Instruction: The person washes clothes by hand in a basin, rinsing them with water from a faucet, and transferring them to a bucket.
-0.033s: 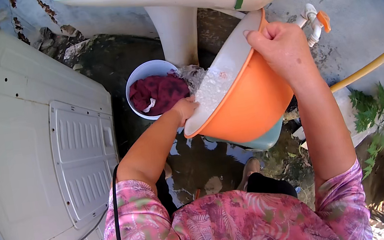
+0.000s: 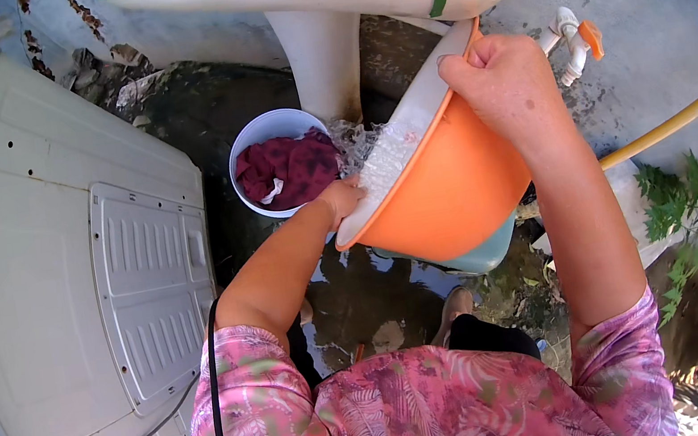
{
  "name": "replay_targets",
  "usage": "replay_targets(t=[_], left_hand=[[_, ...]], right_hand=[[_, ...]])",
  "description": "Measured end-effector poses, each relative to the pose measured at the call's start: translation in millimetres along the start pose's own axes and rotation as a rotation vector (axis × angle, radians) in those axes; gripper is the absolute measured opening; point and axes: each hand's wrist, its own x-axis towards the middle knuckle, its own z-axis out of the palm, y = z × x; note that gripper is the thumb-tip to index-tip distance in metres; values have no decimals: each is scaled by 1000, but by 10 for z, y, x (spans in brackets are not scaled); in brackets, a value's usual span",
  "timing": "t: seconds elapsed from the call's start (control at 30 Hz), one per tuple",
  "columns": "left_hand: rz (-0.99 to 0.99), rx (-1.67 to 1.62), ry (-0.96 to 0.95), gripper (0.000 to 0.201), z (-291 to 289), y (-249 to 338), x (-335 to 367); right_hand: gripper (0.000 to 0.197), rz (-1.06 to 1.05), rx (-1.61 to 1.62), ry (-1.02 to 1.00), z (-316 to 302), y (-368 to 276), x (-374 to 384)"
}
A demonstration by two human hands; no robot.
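The floor (image 2: 343, 300) (dark, wet) carries a pale bucket (image 2: 263, 129).

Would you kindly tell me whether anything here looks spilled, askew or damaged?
The round orange plastic basin tips steeply between left hand and right hand, clear water splashing by the round pale-blue bucket; whether all lands inside is unclear. Shiny puddles on the dark ground suggest spillage, and ragged brown streaks on the pale wall suggest damage.

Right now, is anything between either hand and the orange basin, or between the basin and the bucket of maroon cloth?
For the hands, nothing visible: the right hand grips the raised rim of the orange basin, the left hand touches its lower rim. Between basin and bucket, splashing water and the left hand show.
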Motion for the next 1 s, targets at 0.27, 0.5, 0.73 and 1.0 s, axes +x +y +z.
replay_targets(t=[0.27, 0.5, 0.73, 1.0], left_hand=[[-173, 213, 75, 37, 497, -196, 83], [-86, -32, 174, 47, 483, 364, -394], [223, -44, 140, 53, 428, 651, -740], [347, 79, -24, 66, 603, 632, -813]], right_hand=[[29, -160, -181, -27, 217, 7, -76], [31, 15, 167, 218, -259, 777, -498], [23, 251, 530, 310, -437, 2227, -1339], [24, 517, 451, 319, -201, 3345, -1548]])
